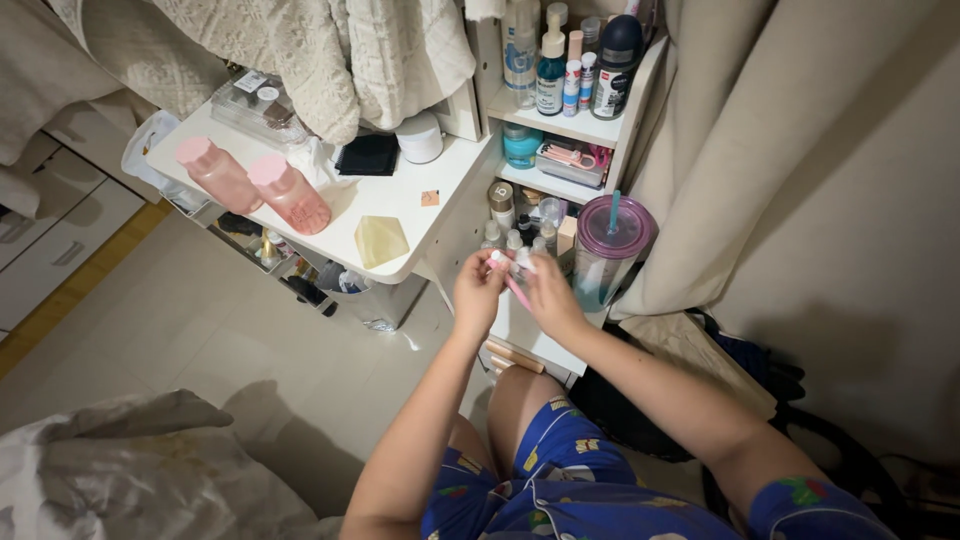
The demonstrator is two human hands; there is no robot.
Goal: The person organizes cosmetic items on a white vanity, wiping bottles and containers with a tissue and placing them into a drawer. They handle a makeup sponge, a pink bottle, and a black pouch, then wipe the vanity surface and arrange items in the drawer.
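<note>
Blue patterned shorts [560, 480] fill my view at six o'clock, soft printed cloth over bent knees. Just beyond, at the centre, both hands meet over one small thing: a slim clear-and-pink tube [512, 270]. Left hand [478, 290] has its grip pinched on the pale pink end; right hand [548, 292] has its grip closed round the clear body, with a pink stick slanting down beneath. As I judge it, the cap end is being worked with a twist or a pull, and the hands must hold steady and close, since the piece is tiny and smooth.

At one o'clock, just beside the right hand, stands a translucent purple-lidded tumbler [608, 255] with a teal straw. At eleven o'clock, the white worktop [400, 210], glossy with a rounded corner, carries two pink plastic bottles [255, 185] lying on their sides and a yellowish translucent wedge [381, 240]. Farthest, at twelve o'clock, white shelves [580, 128] hold upright bottles and jars.
</note>
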